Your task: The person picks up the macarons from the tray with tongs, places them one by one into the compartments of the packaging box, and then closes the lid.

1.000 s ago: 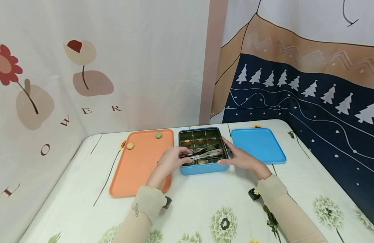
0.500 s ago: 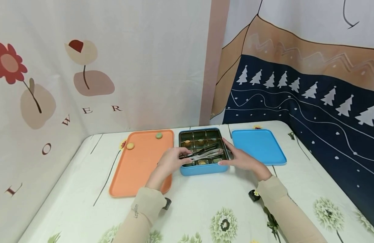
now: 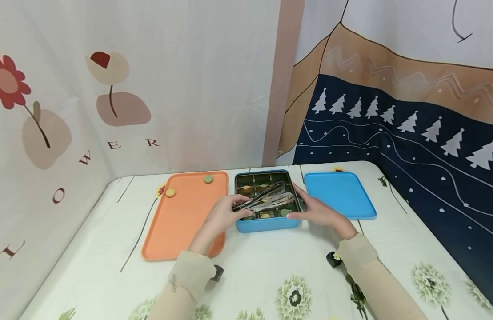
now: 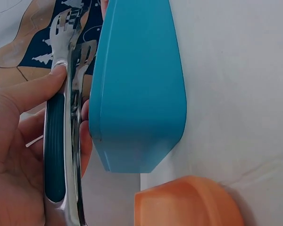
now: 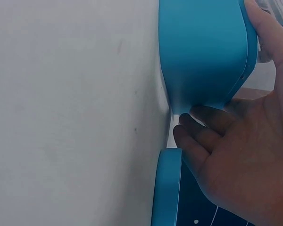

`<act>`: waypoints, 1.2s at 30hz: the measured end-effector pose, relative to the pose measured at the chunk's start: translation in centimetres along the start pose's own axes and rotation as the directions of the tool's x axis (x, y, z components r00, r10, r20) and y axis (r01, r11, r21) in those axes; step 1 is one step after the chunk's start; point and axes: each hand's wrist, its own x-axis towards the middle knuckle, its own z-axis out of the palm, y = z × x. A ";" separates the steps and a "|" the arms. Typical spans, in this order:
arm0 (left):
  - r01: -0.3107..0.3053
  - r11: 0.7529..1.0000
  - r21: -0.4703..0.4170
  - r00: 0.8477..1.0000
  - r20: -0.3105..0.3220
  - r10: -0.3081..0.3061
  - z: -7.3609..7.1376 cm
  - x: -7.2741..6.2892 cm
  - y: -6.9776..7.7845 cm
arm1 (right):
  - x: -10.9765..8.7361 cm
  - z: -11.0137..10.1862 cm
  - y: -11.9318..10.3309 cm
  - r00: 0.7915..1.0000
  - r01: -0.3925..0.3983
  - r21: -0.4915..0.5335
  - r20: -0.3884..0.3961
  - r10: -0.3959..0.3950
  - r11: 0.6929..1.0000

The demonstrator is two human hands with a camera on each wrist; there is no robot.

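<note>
My left hand (image 3: 221, 215) grips a pair of metal food tongs (image 4: 55, 146) by the handles, thumb on one arm and fingers round the other in the left wrist view. The tongs' slotted ends lie over the blue box (image 3: 268, 225), spread apart with nothing visible between them. Divided into dark compartments, the box holds several small round sweets, among them a yellow one (image 3: 265, 215) and a green one (image 3: 285, 212). At the box's right side my right hand (image 3: 317, 209) holds it, thumb on the front rim and fingers along the wall. The tongs cover some compartments.
An orange tray (image 3: 178, 222) to the left bears a green macaron-like sweet (image 3: 208, 179) and a yellow one (image 3: 170, 193). Right of the box lies a flat blue lid (image 3: 340, 195). Patterned cloth walls (image 3: 202, 89) rise behind the table.
The tongs' ends have spread a little further apart, the dark arm moving up and away from the other. My right hand stays at the box.
</note>
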 end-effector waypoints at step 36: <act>0.181 0.974 -0.135 0.954 -0.218 -0.207 -11.2 -5.9 -9.5 | 0.3 0.2 0.3 1.000 -0.028 0.010 0.002 0.028 1.000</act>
